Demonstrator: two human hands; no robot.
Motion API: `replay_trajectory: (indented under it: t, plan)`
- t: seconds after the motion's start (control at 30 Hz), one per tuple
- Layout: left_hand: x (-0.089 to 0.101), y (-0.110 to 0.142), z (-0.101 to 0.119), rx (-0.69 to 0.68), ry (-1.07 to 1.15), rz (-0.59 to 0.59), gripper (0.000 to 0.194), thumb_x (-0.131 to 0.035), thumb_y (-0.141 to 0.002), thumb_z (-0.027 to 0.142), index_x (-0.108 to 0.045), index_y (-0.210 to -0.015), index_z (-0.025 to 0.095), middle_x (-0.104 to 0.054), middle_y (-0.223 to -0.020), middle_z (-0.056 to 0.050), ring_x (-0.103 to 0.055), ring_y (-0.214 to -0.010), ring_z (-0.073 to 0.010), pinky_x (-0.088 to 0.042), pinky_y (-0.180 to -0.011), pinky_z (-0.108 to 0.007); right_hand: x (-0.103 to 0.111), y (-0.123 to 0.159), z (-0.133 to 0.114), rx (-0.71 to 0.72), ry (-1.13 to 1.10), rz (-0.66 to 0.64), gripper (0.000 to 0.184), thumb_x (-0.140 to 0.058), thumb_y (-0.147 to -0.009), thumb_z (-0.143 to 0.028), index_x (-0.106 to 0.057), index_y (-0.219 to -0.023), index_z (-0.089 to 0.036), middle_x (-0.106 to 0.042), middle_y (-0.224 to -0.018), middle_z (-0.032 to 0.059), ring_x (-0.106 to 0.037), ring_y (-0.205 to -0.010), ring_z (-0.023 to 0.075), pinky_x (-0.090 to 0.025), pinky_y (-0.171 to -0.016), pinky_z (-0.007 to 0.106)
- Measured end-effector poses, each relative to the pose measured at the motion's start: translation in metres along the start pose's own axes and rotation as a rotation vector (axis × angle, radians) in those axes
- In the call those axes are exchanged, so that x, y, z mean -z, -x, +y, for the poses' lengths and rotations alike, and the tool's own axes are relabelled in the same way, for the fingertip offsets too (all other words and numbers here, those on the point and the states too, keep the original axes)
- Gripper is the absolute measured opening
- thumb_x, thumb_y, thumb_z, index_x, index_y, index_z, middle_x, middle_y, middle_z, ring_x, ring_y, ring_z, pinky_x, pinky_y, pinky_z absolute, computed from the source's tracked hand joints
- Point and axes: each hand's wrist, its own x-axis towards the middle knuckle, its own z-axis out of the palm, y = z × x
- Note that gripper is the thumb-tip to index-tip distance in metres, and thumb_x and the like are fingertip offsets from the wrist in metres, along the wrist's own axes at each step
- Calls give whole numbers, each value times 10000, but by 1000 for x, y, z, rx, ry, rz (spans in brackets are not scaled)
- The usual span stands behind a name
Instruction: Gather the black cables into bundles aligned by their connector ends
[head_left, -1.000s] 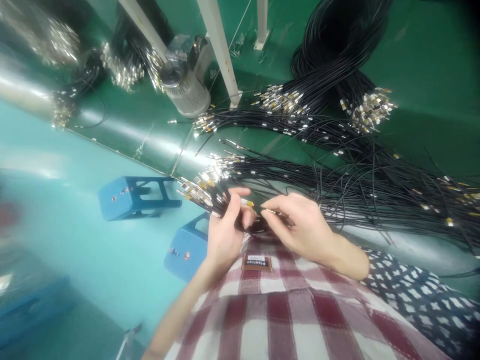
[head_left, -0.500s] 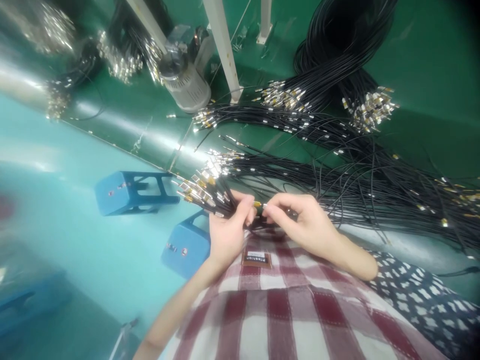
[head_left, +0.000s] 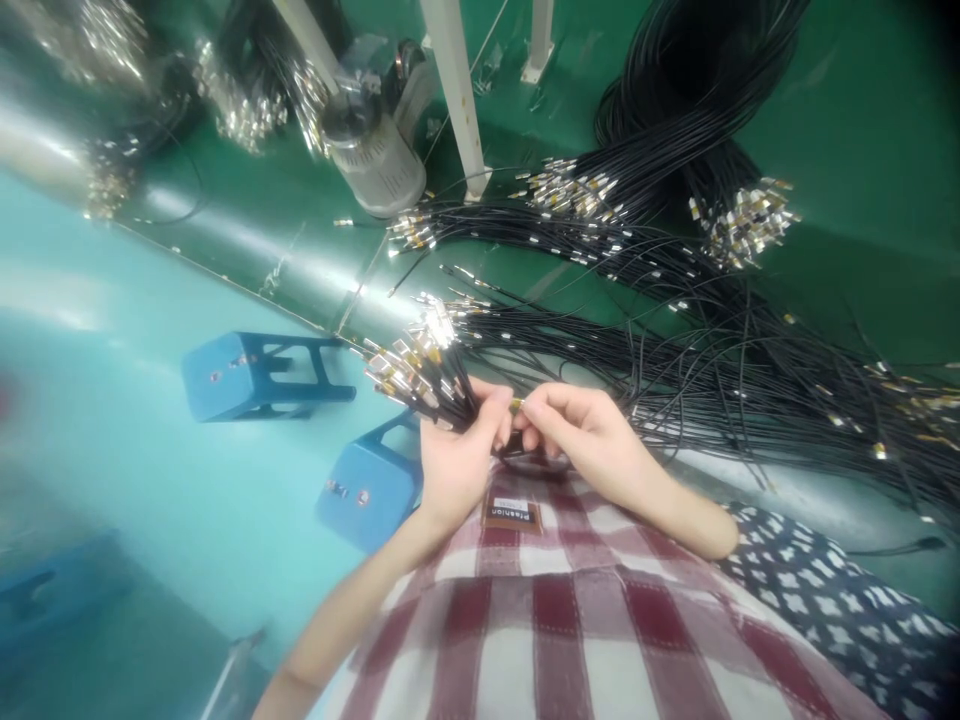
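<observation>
My left hand (head_left: 461,455) is closed round a bundle of black cables (head_left: 442,395), whose metal connector ends (head_left: 401,368) fan out to the left. Between its thumb and forefinger, a small yellowish cable end (head_left: 515,404) sticks out to the right. My right hand (head_left: 574,425) is pinched at that same end, its fingertips almost against the left ones. Exactly what the right fingertips hold is mostly hidden by them. Just beyond both hands, a long pile of loose black cables (head_left: 570,335) lies across the green bench.
More cable bundles lie farther back, one coiled (head_left: 697,110) at the upper right. A grey cylindrical machine (head_left: 379,165) stands beside a white post (head_left: 459,100). Blue stools (head_left: 225,378) stand on the floor at left. A checked apron (head_left: 555,620) covers my lap.
My right hand has moved a little left and its fingertips have closed in on the yellowish end by the left thumb. The left hand keeps its hold on the bundle. The view has shifted slightly.
</observation>
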Motion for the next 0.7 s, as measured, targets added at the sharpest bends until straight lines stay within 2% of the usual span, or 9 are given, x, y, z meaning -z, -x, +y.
replay_trajectory:
  t: [0.1, 0.17, 0.3, 0.37, 0.47, 0.57, 0.63, 0.7]
  plan:
    - [0, 1, 1, 14, -24, -40, 157, -700, -786, 246, -599, -700, 162, -482, -481, 53, -448, -454, -71, -382, -483, -227, -3, 1, -1, 155, 222, 142, 249, -487, -937, -277, -618, -748, -182, -656, -692, 14, -579, -629, 120, -428, -625, 237]
    - [1, 1, 1, 17, -31, -45, 157, -698, -788, 238, -597, -697, 161, -483, -484, 51, -442, -456, -69, -372, -483, -225, -2, 2, -1, 218, 334, 180, 241, -497, -930, -265, -623, -741, -186, -653, -683, 13, -572, -630, 122, -417, -650, 246]
    - [2, -1, 2, 47, 29, -18, 158, -695, -793, 237, -587, -703, 166, -456, -468, 56, -423, -453, -68, -358, -491, -229, 8, 3, 3, 127, 235, 23, 229, -486, -951, -307, -644, -828, -195, -648, -672, -20, -569, -593, 101, -413, -617, 221]
    - [1, -3, 3, 79, 91, -5, 159, -699, -790, 237, -581, -710, 168, -431, -455, 65, -398, -441, -62, -351, -494, -229, 16, 3, 7, 107, 245, -9, 219, -477, -955, -312, -644, -875, -195, -644, -672, -24, -570, -601, 102, -408, -607, 215]
    - [1, -5, 5, 116, 154, -7, 100, -672, -817, 263, -630, -839, 175, -406, -452, 75, -374, -442, -62, -349, -505, -230, 20, 2, 10, 78, 216, -3, 271, -435, -972, -291, -625, -809, -187, -613, -621, -30, -547, -563, 92, -405, -585, 205]
    - [2, -6, 5, 122, 107, -64, 205, -675, -814, 275, -666, -987, 165, -433, -492, 63, -391, -477, -67, -352, -519, -231, 11, -3, 7, 56, 122, 46, 299, -427, -980, -314, -604, -775, -185, -599, -595, -36, -541, -541, 88, -419, -578, 201]
    - [3, -5, 4, 132, 75, -97, 230, -705, -784, 262, -682, -982, 148, -460, -527, 48, -401, -496, -65, -341, -516, -230, 3, -8, 4, 68, 107, 75, 322, -418, -986, -332, -587, -754, -186, -606, -603, -34, -550, -548, 88, -425, -581, 204]
    - [5, -6, 5, 147, 87, -84, 185, -711, -776, 247, -690, -922, 135, -473, -540, 38, -395, -496, -61, -323, -507, -232, 0, -10, 10, 131, 197, 70, 324, -415, -992, -325, -585, -751, -189, -623, -625, -30, -566, -575, 95, -431, -617, 221]
